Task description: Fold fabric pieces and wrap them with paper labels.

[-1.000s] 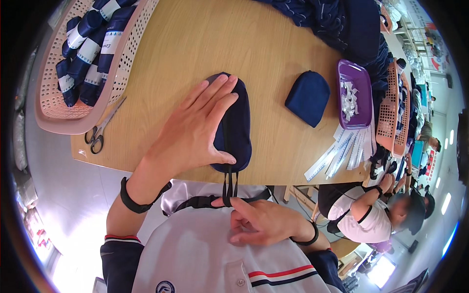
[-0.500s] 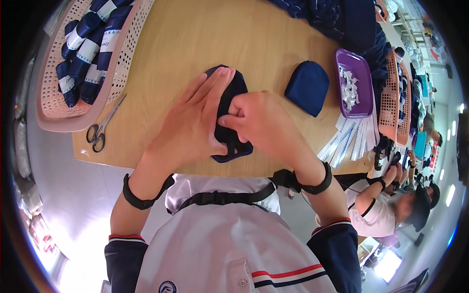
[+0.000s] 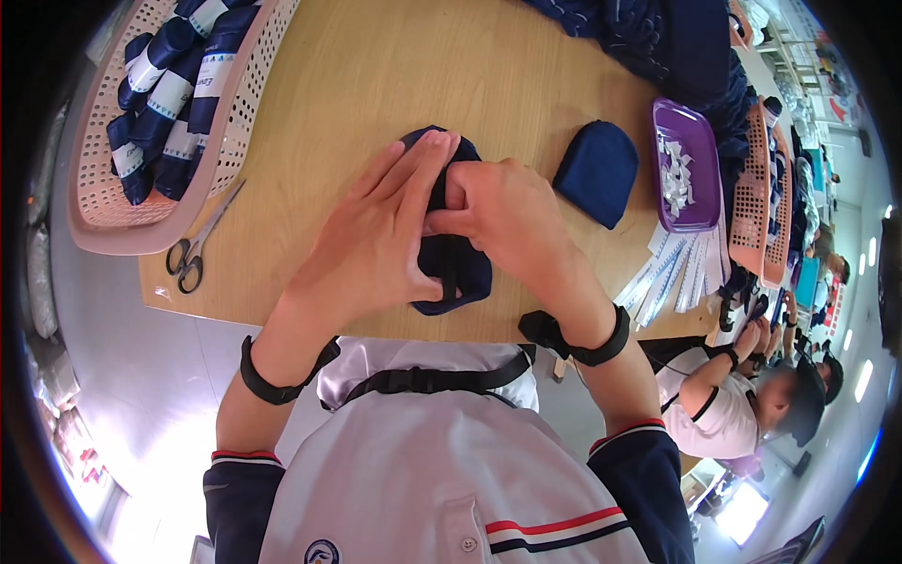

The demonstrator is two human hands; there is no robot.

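Observation:
A dark navy, oval fabric piece (image 3: pixel 470 273) with a black strip along it lies near the table's front edge, between my hands. My left hand (image 3: pixel 366 230) rests over its left side with the fingers stretched together toward the far end and the thumb at the near end. My right hand (image 3: pixel 503 211) is closed, its curled fingers and thumb pinching fabric at the middle of the piece; the pinch hides exactly which layer it holds. A second navy fabric piece (image 3: pixel 599 174), flat with one rounded end, lies to the right.
A pink perforated basket (image 3: pixel 240 141) of rolled navy bundles stands at the left, with scissors (image 3: pixel 193 246) beside it. To the right are a purple tray (image 3: pixel 695 141) of white scraps and paper strips (image 3: pixel 672 273). Dark fabric (image 3: pixel 648 47) covers the far right. A co-worker (image 3: pixel 714 399) sits at right.
My right hand has shifted slightly toward the far side along the fabric piece, still pinching. My left hand stays nearly in place, its fingers slightly more apart from the fabric's middle.

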